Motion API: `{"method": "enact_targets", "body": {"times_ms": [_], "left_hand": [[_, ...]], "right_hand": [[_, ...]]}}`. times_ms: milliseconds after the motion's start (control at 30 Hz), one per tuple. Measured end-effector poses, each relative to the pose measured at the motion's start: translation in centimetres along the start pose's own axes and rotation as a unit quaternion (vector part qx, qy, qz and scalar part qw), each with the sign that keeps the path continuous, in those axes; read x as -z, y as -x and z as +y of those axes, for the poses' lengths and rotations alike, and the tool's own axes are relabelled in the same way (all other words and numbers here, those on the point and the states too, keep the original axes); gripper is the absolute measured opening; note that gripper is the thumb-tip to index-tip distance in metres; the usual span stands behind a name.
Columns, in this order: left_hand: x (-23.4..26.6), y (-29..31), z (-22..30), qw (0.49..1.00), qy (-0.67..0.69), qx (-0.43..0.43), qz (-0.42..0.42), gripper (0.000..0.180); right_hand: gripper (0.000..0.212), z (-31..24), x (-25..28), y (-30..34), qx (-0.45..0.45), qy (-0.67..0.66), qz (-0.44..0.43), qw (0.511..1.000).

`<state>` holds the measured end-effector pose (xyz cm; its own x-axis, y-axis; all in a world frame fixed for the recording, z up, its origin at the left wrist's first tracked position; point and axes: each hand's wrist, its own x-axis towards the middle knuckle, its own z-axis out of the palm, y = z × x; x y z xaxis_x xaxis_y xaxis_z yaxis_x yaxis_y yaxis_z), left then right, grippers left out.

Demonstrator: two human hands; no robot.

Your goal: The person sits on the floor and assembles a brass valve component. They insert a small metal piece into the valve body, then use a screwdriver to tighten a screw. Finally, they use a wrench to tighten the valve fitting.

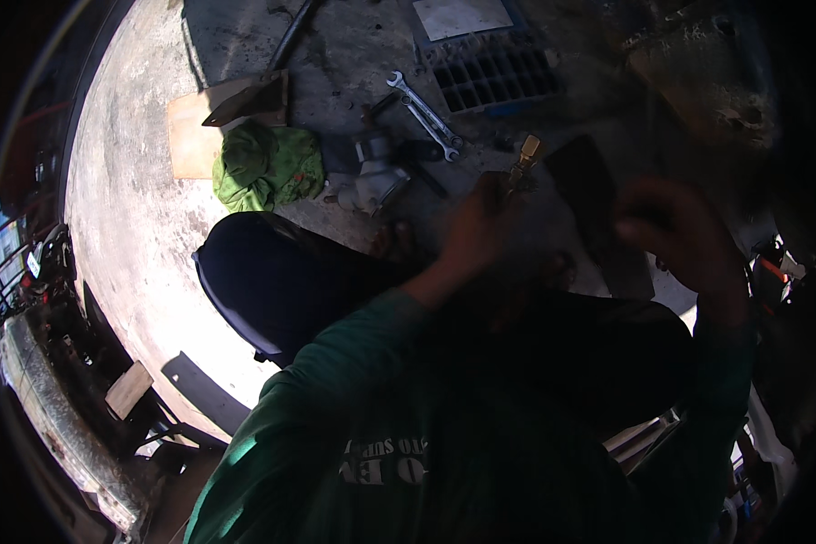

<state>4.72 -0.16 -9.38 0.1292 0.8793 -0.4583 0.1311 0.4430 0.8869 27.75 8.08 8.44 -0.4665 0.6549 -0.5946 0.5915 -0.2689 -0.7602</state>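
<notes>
My left hand (482, 225) is closed around the lower end of a small brass-coloured metal piece (528, 152), whose broad end points up and away from me. Its exact kind does not show. Off to the right, my right hand (666, 222) is raised and smeared by motion; its fingers look bent, and nothing can be made out in them. On the floor left of my left hand sits a grey metal machine part (374, 177) with a round body and stubs. Two combination wrenches (431, 118) lie beyond it.
A green cloth (267, 168) lies left of the machine part, beside a tan board (189, 136) with a dark flat piece on it. A compartment box (494, 72) stands at the far side. My crossed legs (272, 272) fill the near floor. A dark flat strip (594, 199) lies between my hands.
</notes>
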Motion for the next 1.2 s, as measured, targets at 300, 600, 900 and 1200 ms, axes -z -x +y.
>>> {"method": "enact_targets", "body": {"times_ms": [300,600,900,1200], "left_hand": [[-4.5,-6.4,-8.5,0.974,-0.198,0.104,0.023,0.051],[-4.0,-6.3,-12.7,0.975,-0.217,0.036,0.042,0.047],[-3.0,-7.6,-10.2,0.94,-0.334,-0.006,-0.071,0.048],[-2.2,-7.2,-8.6,0.91,-0.409,-0.001,-0.061,0.045]], "right_hand": [[0.019,13.0,-7.6,-9.6,0.019,-0.179,-0.048,0.982],[0.011,14.8,-8.6,-14.3,-0.087,-0.321,-0.168,0.928],[0.008,16.3,-9.2,-15.7,-0.052,-0.354,-0.154,0.921],[0.009,18.0,-8.8,-15.3,-0.043,-0.345,-0.153,0.925]]}}
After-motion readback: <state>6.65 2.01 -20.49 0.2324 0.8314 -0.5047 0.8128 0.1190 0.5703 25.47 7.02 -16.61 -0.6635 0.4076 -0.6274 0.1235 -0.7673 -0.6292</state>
